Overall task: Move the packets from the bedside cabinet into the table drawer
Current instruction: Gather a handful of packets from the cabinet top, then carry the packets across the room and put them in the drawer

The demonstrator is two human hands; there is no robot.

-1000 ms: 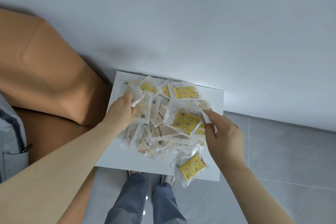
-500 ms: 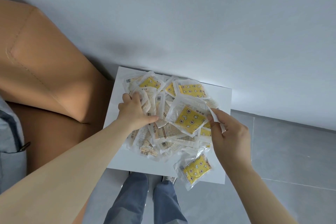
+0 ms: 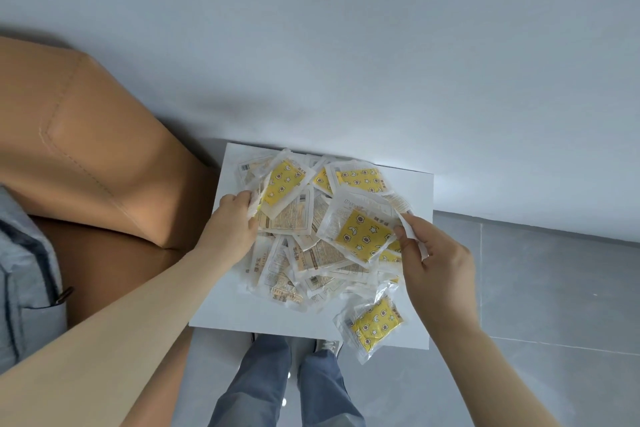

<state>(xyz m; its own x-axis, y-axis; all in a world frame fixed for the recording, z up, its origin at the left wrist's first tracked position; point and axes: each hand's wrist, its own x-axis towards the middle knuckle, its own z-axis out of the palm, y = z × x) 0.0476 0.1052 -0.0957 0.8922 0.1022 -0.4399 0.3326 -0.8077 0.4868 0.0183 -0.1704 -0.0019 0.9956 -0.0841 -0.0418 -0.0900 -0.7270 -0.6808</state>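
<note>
A heap of several clear packets (image 3: 322, 253), some showing yellow pads with star prints, lies on the white top of the bedside cabinet (image 3: 420, 191). My left hand (image 3: 231, 224) is at the heap's left edge, fingers curled round the edge of a yellow packet (image 3: 282, 184) there. My right hand (image 3: 433, 263) is at the heap's right side and pinches the white edge of another packet (image 3: 360, 232) between thumb and fingers. One yellow packet (image 3: 375, 321) lies apart near the cabinet's front right corner. No table drawer is in view.
A tan upholstered headboard (image 3: 86, 149) stands close on the left of the cabinet, with grey bedding (image 3: 24, 281) at the far left. A pale wall (image 3: 346, 45) rises behind. Grey floor tiles (image 3: 554, 288) lie to the right. My legs and shoes (image 3: 277, 374) stand below the cabinet's front edge.
My left hand has shifted up to the heap's left edge and now grips a yellow packet there. My right hand keeps its pinch on the right side's packet.
</note>
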